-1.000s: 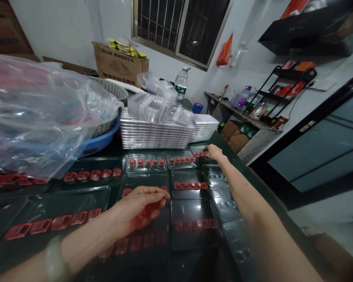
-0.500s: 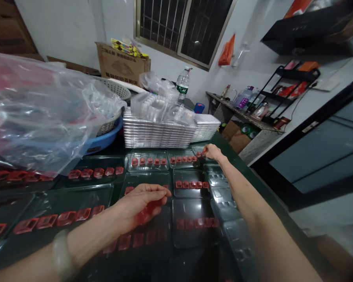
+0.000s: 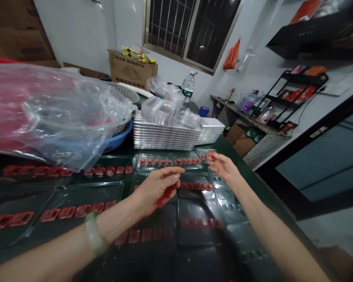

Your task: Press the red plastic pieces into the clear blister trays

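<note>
My left hand [image 3: 159,188], with a pale bangle [image 3: 94,234] on the wrist, is curled over several small red translucent pieces [image 3: 164,197] above the trays. My right hand [image 3: 225,167] pinches one square red piece [image 3: 210,154] between thumb and fingertips, over the far right clear plastic tray [image 3: 200,152]. Another red piece [image 3: 202,156] sits in that tray beside the fingers. Rows of matching red pieces [image 3: 196,186] lie in the clear trays between and around my hands. My left hand hides part of one tray.
Stacked clear trays [image 3: 166,135] stand behind the rows, with loose clear containers [image 3: 160,109] on top. A large plastic bag [image 3: 61,113] covers a blue basin [image 3: 120,139] at left. A water bottle [image 3: 188,88] and cardboard box [image 3: 132,74] stand farther back. Trays without red pieces [image 3: 229,203] line the right edge.
My right hand has lifted slightly back from the far right tray, a red piece now showing in its fingertips. My left hand has moved right and farther forward. The view has shifted a little.
</note>
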Demonstrator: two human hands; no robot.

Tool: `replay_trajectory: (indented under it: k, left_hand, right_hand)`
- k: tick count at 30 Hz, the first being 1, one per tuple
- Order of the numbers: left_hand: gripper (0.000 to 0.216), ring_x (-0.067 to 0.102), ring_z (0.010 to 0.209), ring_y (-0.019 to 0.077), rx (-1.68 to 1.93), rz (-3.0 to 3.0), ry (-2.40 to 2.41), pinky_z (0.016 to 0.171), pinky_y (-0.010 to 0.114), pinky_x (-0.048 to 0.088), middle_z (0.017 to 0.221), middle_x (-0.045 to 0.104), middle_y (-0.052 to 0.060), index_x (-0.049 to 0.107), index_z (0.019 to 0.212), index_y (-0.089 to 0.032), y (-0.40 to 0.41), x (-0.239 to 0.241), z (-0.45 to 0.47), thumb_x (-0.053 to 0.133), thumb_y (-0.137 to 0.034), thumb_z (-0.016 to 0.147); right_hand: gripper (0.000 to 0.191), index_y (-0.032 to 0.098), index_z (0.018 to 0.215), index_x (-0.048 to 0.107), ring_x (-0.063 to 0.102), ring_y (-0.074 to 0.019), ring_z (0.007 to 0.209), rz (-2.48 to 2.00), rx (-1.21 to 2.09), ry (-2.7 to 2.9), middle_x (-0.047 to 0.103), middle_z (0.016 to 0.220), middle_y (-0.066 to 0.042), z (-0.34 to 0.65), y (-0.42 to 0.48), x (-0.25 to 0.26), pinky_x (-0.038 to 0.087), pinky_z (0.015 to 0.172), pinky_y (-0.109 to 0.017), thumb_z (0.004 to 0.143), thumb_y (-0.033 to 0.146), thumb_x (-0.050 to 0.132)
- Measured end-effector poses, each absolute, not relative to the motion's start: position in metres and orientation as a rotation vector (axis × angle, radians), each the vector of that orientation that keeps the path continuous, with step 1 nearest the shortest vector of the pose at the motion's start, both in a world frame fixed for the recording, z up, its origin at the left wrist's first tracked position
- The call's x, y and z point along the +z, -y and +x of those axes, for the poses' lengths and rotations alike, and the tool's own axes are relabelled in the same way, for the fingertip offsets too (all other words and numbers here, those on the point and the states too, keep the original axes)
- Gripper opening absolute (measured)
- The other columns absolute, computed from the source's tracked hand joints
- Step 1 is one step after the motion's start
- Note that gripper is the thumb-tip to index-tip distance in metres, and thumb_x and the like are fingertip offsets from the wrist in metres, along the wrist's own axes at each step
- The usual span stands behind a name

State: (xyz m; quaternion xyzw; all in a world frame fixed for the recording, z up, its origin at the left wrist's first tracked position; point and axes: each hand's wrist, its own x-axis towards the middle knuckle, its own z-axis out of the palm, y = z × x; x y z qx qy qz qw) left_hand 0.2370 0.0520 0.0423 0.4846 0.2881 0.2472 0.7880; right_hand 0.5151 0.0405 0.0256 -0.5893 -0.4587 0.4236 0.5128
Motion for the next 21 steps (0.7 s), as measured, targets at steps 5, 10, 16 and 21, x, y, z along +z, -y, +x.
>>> replay_trajectory:
  k: [5,10,16,21]
  left_hand:
    - [0.03,0.037,0.039,0.004,0.738,1.378,-0.529,0.033,0.015,0.026,0.054,0.047,-0.005,0.057,0.104,-0.018,-0.039,0.055,0.246,0.053,-0.023,0.075]
    - [0.027,0.044,0.049,0.0063,0.888,1.767,-0.451,0.046,0.017,0.036,0.06,0.056,-0.002,0.063,0.099,-0.017,-0.032,0.049,0.244,0.051,-0.018,0.075]
    - [0.019,0.057,0.071,0.0117,0.935,1.87,-0.435,0.065,0.022,0.044,0.082,0.065,0.004,0.064,0.09,-0.014,-0.027,0.048,0.241,0.053,-0.016,0.074]
    - [0.012,0.055,0.061,0.01,0.929,1.865,-0.454,0.057,0.02,0.043,0.066,0.061,0.003,0.062,0.071,-0.012,-0.022,0.048,0.243,0.054,-0.021,0.075]
  right_hand:
    - [0.016,0.017,0.076,0.053,0.039,-0.0057,0.052,-0.992,1.447,0.873,0.043,0.065,0.002,0.444,0.003,0.024,0.022,0.032,-0.012,0.07,0.031,0.054]
    - [0.008,0.014,0.075,0.056,0.04,-0.0044,0.053,-0.79,1.622,0.743,0.045,0.067,0.002,0.414,0.017,0.031,0.022,0.033,-0.011,0.072,0.021,0.056]
    - [0.007,0.014,0.075,0.058,0.044,-0.0049,0.05,-0.833,1.586,0.703,0.047,0.061,0.003,0.395,0.025,0.032,0.024,0.031,-0.011,0.07,0.019,0.059]
    - [0.006,0.013,0.073,0.059,0.045,-0.0045,0.048,-0.837,1.562,0.696,0.048,0.056,0.003,0.382,0.031,0.029,0.027,0.031,-0.01,0.07,0.017,0.06]
